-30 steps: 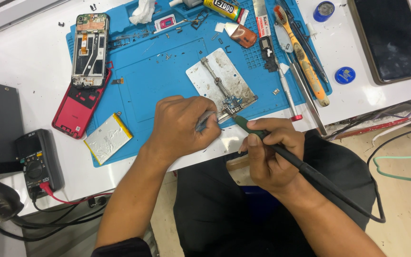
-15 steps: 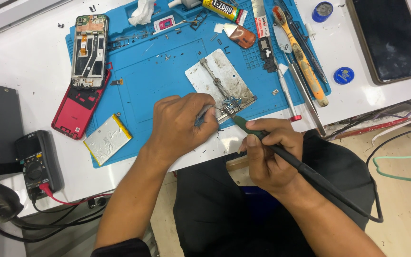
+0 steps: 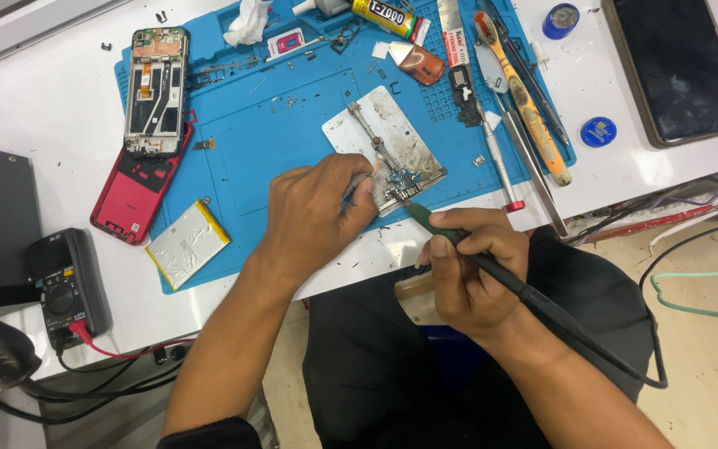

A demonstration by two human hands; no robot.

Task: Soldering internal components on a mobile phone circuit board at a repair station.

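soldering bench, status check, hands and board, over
Right hand grips soldering iron, tip at small circuit board. Left hand holds tweezers beside it. Board clamped on metal holder plate. Nothing blocking.

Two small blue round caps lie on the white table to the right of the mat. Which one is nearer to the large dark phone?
The lower blue cap, lying flat just left of the dark phone. The other cap sits higher, near the top edge.
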